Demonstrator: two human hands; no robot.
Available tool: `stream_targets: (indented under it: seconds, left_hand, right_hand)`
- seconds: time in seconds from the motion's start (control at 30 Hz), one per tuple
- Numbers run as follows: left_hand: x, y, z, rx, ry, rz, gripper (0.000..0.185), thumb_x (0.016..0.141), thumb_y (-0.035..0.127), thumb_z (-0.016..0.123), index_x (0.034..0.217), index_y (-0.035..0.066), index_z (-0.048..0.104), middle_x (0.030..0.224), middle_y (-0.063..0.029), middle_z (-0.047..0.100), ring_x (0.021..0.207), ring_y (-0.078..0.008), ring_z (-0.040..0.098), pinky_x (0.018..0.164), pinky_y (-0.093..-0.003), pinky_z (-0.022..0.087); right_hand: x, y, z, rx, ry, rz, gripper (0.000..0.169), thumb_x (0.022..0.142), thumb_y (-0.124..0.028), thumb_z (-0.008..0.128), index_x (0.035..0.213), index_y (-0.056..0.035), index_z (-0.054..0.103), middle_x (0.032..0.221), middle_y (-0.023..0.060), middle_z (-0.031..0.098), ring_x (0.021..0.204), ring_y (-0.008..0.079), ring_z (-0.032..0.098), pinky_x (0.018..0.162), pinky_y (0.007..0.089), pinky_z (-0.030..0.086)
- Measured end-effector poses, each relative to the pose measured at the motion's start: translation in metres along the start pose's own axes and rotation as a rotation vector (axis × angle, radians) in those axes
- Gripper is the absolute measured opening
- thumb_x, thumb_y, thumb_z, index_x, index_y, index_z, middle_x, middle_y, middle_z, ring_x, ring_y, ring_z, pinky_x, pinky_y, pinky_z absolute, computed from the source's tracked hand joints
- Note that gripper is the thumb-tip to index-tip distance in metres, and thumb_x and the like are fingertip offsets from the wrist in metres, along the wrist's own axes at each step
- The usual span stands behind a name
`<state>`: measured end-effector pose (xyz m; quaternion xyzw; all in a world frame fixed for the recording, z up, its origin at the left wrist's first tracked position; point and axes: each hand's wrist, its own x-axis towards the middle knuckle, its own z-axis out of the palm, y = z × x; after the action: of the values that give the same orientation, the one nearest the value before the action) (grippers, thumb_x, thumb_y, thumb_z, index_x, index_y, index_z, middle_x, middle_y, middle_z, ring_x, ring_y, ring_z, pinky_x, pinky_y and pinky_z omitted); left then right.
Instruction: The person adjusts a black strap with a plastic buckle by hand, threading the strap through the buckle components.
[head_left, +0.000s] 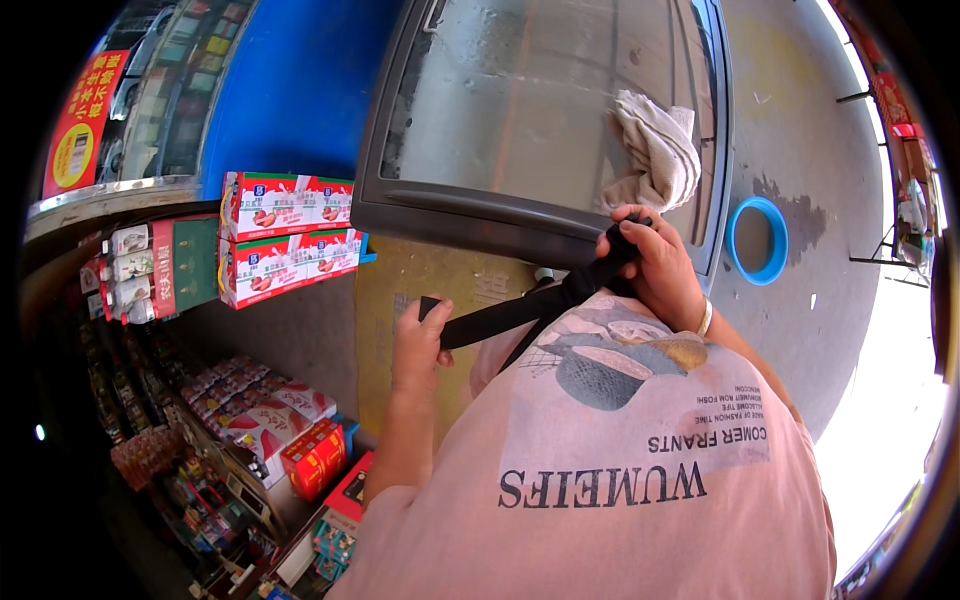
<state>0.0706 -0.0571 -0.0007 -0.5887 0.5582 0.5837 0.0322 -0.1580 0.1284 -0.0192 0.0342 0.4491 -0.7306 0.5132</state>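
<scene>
A black webbing strap (510, 319) stretches across the front of my pink T-shirt (600, 450). My left hand (420, 341) grips its lower left end, with a short tip sticking up past the thumb. My right hand (656, 259) pinches the other end, where a dark fitting (624, 236) shows between the fingers. A bracelet sits on the right wrist. Just beyond my right hand, a crumpled whitish cloth (660, 154) lies on the wet glass top (517, 112) of a grey-framed chest freezer (480, 217).
A bright blue basin (784, 247) rests on the concrete floor (810, 315), right of the freezer, beside a wet patch. Red-and-white drink cartons (289, 262) and packed bottles (135, 274) stand at left, near a blue surface (292, 90). More boxed goods (315, 457) fill the lower left.
</scene>
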Motion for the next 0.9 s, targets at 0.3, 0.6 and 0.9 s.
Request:
stream_targets:
  seconds: [0.3,0.6,0.9]
  left_hand:
    - [-0.012,0.058,0.077,0.473,-0.286,0.902,0.053,0.082,0.03,0.059,0.126,0.006,0.041,0.114,-0.0181,0.053,0.1,-0.0331,0.055,0.083,-0.0392,0.045]
    - [0.006,0.039,0.14,-0.106,-0.505,0.563,0.032,0.079,0.024,0.066,0.1,0.001,0.056,0.087,-0.0106,0.064,0.08,-0.017,0.062,0.072,-0.0291,0.047]
    - [0.002,0.062,0.142,0.316,-0.763,0.426,0.038,0.069,0.021,0.075,0.094,-0.001,0.058,0.086,-0.0085,0.062,0.079,-0.0159,0.059,0.073,-0.0272,0.045]
  right_hand:
    - [-0.007,0.003,0.008,-0.062,0.032,-0.018,0.018,0.087,-0.014,0.047,0.103,-0.0051,0.047,0.079,0.0067,0.061,0.054,0.0071,0.044,0.051,0.0176,0.037]
    - [-0.015,0.0,0.008,-0.074,0.146,-0.218,0.031,0.092,-0.031,0.047,0.108,-0.0045,0.049,0.094,0.0053,0.058,0.074,0.0079,0.05,0.07,0.0219,0.043]
    - [-0.006,0.003,-0.01,0.186,0.147,-0.304,0.035,0.092,-0.037,0.045,0.105,-0.0052,0.05,0.094,0.0058,0.057,0.073,0.0093,0.048,0.071,0.0255,0.044]
